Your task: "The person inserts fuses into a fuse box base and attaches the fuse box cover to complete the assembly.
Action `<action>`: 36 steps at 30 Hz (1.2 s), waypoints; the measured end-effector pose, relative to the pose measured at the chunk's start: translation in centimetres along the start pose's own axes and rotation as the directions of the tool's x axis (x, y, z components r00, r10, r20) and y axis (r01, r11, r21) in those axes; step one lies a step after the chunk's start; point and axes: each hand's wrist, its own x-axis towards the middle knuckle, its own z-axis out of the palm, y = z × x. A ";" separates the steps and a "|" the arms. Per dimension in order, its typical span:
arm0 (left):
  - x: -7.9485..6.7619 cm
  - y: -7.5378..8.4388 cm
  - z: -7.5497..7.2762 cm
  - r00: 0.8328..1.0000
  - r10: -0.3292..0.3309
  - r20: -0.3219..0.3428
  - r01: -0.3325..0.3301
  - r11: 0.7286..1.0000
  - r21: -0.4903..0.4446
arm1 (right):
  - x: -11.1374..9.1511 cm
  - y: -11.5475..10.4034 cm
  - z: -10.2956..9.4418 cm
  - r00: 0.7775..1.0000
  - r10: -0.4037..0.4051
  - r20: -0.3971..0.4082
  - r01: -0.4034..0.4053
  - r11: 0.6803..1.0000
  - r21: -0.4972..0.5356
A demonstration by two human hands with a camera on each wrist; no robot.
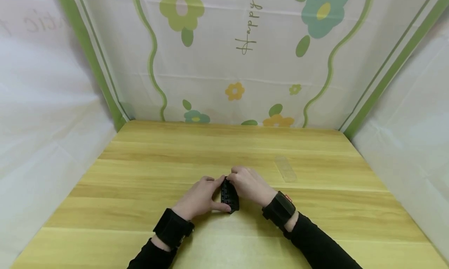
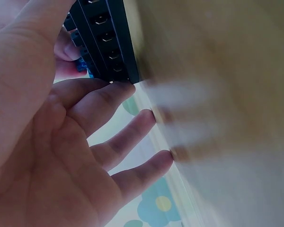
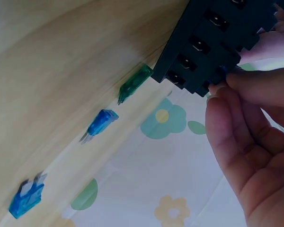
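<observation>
Item, one stepped black block (image 1: 229, 195), standing on the nearer part of my worktop (image 1: 115, 206), about midway between its left and right edges. Item, my hands, both engaged: the left (image 1: 200, 197) grips the block by its two ends, thumb at the near one, its outer fingers spread down to the wood; the right (image 1: 250, 185) pinches at the far end, a small blue piece (image 2: 81, 65) showing at the fingertips, probably a fuse and apparently partway seated; going in or coming out, I cannot tell. Item, loose on the worktop off the block's far end, seen by the right wrist: one green fuse (image 3: 135, 84) nearest the block, one blue fuse (image 3: 100, 124) beyond, another blue fuse (image 3: 27, 198) farthest. Item, one clear strip (image 1: 285, 169), flat, toward the worktop's far right corner. Progress, as I judge it: early; one piece in hand, three lying apart and unfitted. A side row of openings (image 3: 199, 45) shows metal contacts and nothing coloured; the stepped side is largely hidden, so fitted pieces go uncounted.
</observation>
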 end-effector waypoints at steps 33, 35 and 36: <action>-0.1 -0.1 0.1 1.000 0.021 -0.021 -0.021 1.000 0.017 | 0.7 0.0 0.0 0.999 -0.028 0.043 0.026 0.998 0.055; -0.1 0.0 -0.1 1.000 0.019 -0.019 -0.019 1.000 0.017 | 0.8 -0.1 -0.2 0.998 -0.028 0.052 0.025 0.998 0.053; -0.1 0.0 -0.1 1.000 0.018 -0.018 -0.018 1.000 0.014 | 0.8 -0.1 -0.3 0.998 -0.029 0.057 0.026 0.998 0.051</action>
